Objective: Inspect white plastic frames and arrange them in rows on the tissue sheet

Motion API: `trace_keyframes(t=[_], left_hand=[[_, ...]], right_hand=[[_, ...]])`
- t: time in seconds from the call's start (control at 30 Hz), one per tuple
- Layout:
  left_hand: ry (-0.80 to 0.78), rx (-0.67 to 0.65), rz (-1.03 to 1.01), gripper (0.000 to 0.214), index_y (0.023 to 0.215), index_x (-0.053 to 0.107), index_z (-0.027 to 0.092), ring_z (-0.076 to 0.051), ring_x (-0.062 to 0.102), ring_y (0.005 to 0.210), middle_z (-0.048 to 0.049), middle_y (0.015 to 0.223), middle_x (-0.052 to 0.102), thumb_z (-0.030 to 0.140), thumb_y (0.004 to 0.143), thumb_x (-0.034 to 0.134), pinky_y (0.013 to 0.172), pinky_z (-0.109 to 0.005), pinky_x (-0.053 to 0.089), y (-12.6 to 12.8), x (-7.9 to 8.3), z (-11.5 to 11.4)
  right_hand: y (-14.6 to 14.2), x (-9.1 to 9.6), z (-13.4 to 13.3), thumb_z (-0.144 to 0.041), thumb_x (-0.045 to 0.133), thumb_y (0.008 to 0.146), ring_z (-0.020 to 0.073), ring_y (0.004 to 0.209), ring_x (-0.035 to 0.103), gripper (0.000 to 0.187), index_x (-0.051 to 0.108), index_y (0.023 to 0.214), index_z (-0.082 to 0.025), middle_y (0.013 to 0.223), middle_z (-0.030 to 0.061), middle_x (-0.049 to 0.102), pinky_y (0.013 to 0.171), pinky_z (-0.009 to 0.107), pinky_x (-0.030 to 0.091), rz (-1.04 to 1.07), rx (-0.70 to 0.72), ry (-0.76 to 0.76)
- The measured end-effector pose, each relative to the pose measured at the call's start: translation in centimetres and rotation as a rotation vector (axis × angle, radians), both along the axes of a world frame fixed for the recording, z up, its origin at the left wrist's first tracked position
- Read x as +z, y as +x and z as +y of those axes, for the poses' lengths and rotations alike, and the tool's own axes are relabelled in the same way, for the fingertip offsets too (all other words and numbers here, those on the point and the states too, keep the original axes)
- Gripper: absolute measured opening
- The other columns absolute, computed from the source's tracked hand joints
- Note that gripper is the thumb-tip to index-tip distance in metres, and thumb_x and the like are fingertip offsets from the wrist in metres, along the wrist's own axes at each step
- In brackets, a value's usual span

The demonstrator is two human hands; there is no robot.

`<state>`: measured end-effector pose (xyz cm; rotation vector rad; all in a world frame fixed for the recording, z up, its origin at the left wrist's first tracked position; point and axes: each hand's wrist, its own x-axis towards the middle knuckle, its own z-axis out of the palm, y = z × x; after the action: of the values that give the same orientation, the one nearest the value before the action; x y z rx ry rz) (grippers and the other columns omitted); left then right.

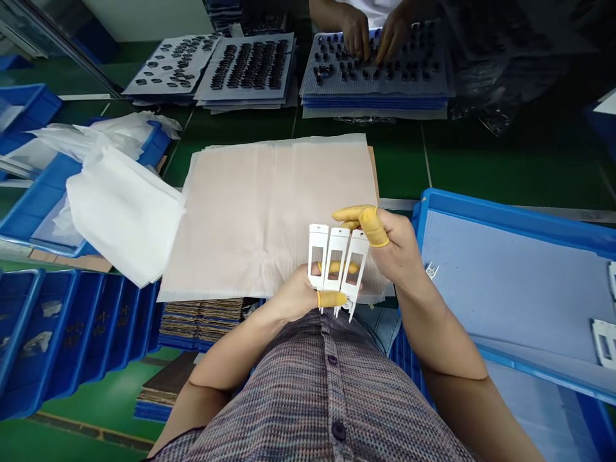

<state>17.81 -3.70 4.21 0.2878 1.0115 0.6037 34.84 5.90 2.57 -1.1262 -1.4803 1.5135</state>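
Note:
Three white plastic frames point(335, 256), slim with rectangular windows, are held side by side by my left hand point(301, 295). Its thumb lies across their lower ends and its fingers pass behind, showing through the windows. My right hand point(392, 240) is at the top of the rightmost frame, index finger stretched left over the top ends and thumb bent beside it. Whether it touches the frames is hard to tell. Both hands wear yellow finger cots. Below and behind the frames lies a stack of pale wrapping sheets point(231, 212).
On the right stands a blue tray point(505, 256) with a few white parts. White foam sheets point(125, 212) lie over a blue bin point(33, 218) at left. Across the green table, a co-worker's hands point(370, 38) handle small black parts on a stacked sheet point(375, 83).

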Motion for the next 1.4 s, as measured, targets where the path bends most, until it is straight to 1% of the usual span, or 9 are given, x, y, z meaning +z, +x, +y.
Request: trace_keyframes(t=[0.07, 0.17, 0.27, 0.37, 0.53, 0.73, 0.9, 1.17, 1.4], left_hand=[[0.037, -0.048, 0.057, 0.046, 0.107, 0.077, 0.019, -0.021, 0.076, 0.089, -0.0062, 0.096, 0.080, 0.033, 0.068, 0.096, 0.085, -0.034, 0.060, -0.1, 0.0, 0.0], [0.119, -0.155, 0.138, 0.035, 0.099, 0.079, 0.017, -0.022, 0.075, 0.093, -0.0072, 0.099, 0.080, 0.035, 0.073, 0.093, 0.088, -0.037, 0.059, -0.2, 0.1, 0.0], [0.109, -0.166, 0.117, 0.038, 0.103, 0.078, 0.018, -0.023, 0.075, 0.094, -0.0075, 0.100, 0.080, 0.035, 0.073, 0.093, 0.089, -0.038, 0.059, -0.2, 0.2, 0.0], [0.025, -0.088, 0.029, 0.048, 0.112, 0.076, 0.020, -0.022, 0.076, 0.090, -0.0068, 0.100, 0.080, 0.032, 0.070, 0.095, 0.084, -0.036, 0.060, -0.2, 0.3, -0.1], [0.047, -0.105, 0.039, 0.036, 0.103, 0.079, 0.017, -0.018, 0.075, 0.087, -0.0068, 0.097, 0.080, 0.027, 0.072, 0.094, 0.081, -0.030, 0.060, 0.0, 0.4, -0.2], [-0.013, 0.022, -0.031, 0.051, 0.112, 0.075, 0.020, -0.021, 0.077, 0.090, -0.0069, 0.099, 0.081, 0.028, 0.067, 0.097, 0.080, -0.031, 0.061, 0.0, 0.0, -0.3], [0.060, 0.000, 0.106, 0.052, 0.113, 0.075, 0.018, -0.024, 0.077, 0.093, -0.0087, 0.102, 0.081, 0.031, 0.067, 0.096, 0.083, -0.034, 0.061, -0.4, 0.0, 0.0], [0.094, 0.013, 0.241, 0.057, 0.117, 0.072, 0.019, -0.027, 0.077, 0.102, -0.0087, 0.106, 0.080, 0.038, 0.068, 0.093, 0.092, -0.042, 0.062, -1.0, 0.4, 0.5], [0.115, -0.014, 0.238, 0.055, 0.115, 0.074, 0.018, -0.028, 0.076, 0.103, -0.0097, 0.107, 0.080, 0.035, 0.066, 0.094, 0.095, -0.044, 0.061, -1.3, 0.2, 0.3]], right_hand=[[-0.2, 0.4, 0.1, -0.062, 0.061, 0.098, 0.0184, 0.084, 0.071, 0.046, 0.076, 0.116, -0.023, 0.100, 0.0048, 0.078, 0.076, 0.034, 0.056, -0.063, 0.022, 0.052], [-0.9, 1.2, 0.2, -0.053, 0.078, 0.088, 0.0166, 0.075, 0.069, 0.033, 0.078, 0.099, -0.022, 0.091, 0.0025, 0.077, 0.070, 0.031, 0.053, -0.154, 0.081, 0.106], [-1.3, 1.2, 0.3, -0.054, 0.063, 0.100, 0.0160, 0.072, 0.070, 0.040, 0.077, 0.083, -0.020, 0.080, 0.0030, 0.076, 0.066, 0.030, 0.052, -0.103, 0.072, 0.007], [-1.3, 0.6, 0.2, -0.062, 0.050, 0.104, 0.0162, 0.074, 0.071, 0.050, 0.079, 0.103, -0.022, 0.083, 0.0030, 0.076, 0.068, 0.030, 0.055, 0.025, 0.027, -0.110], [-1.2, 0.4, -0.3, -0.053, 0.075, 0.091, 0.0181, 0.082, 0.073, 0.034, 0.079, 0.108, -0.024, 0.096, 0.0027, 0.079, 0.071, 0.031, 0.056, -0.113, 0.104, -0.019], [0.2, -0.5, -0.3, -0.070, 0.048, 0.101, 0.0174, 0.075, 0.072, 0.058, 0.073, 0.126, -0.024, 0.087, 0.0043, 0.076, 0.068, 0.032, 0.059, 0.156, 0.026, -0.296], [0.7, -1.3, -0.8, -0.062, 0.082, 0.082, 0.0157, 0.073, 0.070, 0.047, 0.075, 0.106, -0.022, 0.089, 0.0030, 0.074, 0.065, 0.028, 0.059, 0.152, 0.060, -0.297], [1.0, -2.1, -1.1, -0.072, 0.064, 0.092, 0.0149, 0.067, 0.070, 0.056, 0.073, 0.115, -0.022, 0.084, 0.0031, 0.075, 0.063, 0.029, 0.061, 0.276, 0.010, -0.405], [-0.4, -2.0, -1.1, -0.061, 0.086, 0.075, 0.0136, 0.067, 0.066, 0.047, 0.070, 0.096, -0.021, 0.080, 0.0004, 0.070, 0.061, 0.026, 0.057, 0.275, 0.070, -0.361]])
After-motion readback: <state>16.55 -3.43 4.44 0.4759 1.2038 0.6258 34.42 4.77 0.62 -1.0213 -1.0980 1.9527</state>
